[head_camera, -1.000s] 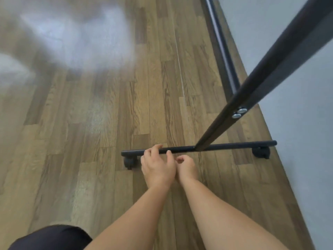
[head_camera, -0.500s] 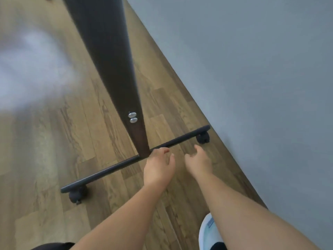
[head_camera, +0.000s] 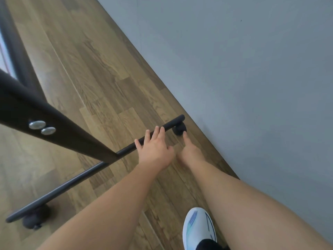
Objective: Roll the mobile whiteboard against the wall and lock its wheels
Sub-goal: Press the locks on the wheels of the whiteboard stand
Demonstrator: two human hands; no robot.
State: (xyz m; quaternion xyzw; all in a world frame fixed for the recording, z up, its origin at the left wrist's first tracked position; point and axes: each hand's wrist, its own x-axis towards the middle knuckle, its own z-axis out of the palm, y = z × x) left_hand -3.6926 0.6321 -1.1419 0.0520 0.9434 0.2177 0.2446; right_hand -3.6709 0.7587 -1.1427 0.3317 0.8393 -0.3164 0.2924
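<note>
The whiteboard's black upright post point(head_camera: 59, 130) slants in from the left and meets a black base bar point(head_camera: 77, 179) lying on the wood floor. One black wheel point(head_camera: 179, 130) sits under the bar's far end, close to the grey wall point(head_camera: 243, 78). Another wheel point(head_camera: 33, 219) sits under the near end, lower left. My left hand point(head_camera: 155, 150) lies palm down on the bar with fingers spread, just short of the far wheel. My right hand point(head_camera: 189, 150) stretches a finger out to that far wheel and touches it.
A dark baseboard strip runs along the foot of the wall. My white shoe point(head_camera: 198, 230) stands on the floor at the bottom, between the bar and the wall. A second dark frame tube point(head_camera: 16, 51) and a sliver of the board's edge show at far left.
Both hands have slid along the base bar toward the wall-side wheel. My right index finger now touches that wheel. The view has swung so the post lies at the left.
</note>
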